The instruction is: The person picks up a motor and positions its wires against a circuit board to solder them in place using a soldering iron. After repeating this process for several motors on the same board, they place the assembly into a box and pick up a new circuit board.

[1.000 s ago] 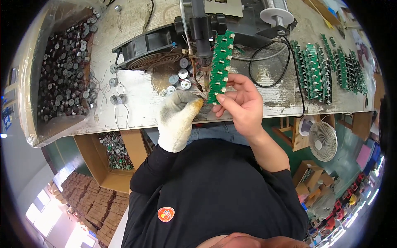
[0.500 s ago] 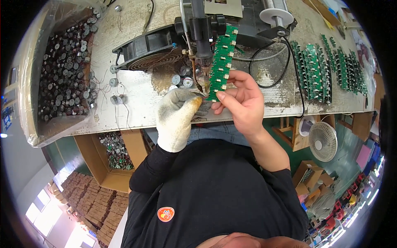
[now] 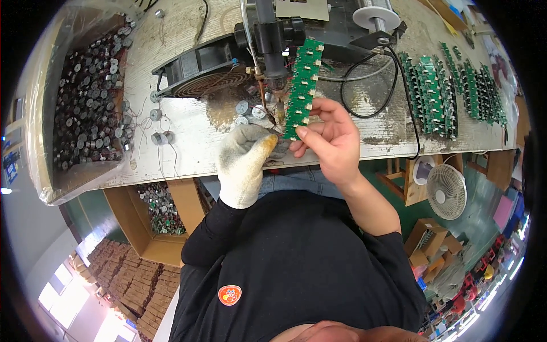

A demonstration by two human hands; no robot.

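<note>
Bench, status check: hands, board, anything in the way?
Right hand pinching green circuit board strip by its near end. Gloved left hand curled beside that end, grip unclear. Soldering head close on strip's left, contact unclear; small round motors beyond left hand.

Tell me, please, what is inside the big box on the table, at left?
Many small round grey parts lie piled inside the box; whatever lies beneath them is covered.

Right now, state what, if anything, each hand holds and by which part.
Right hand: green circuit board strip, pinched at its near end. Gloved left hand: cannot tell.
</note>
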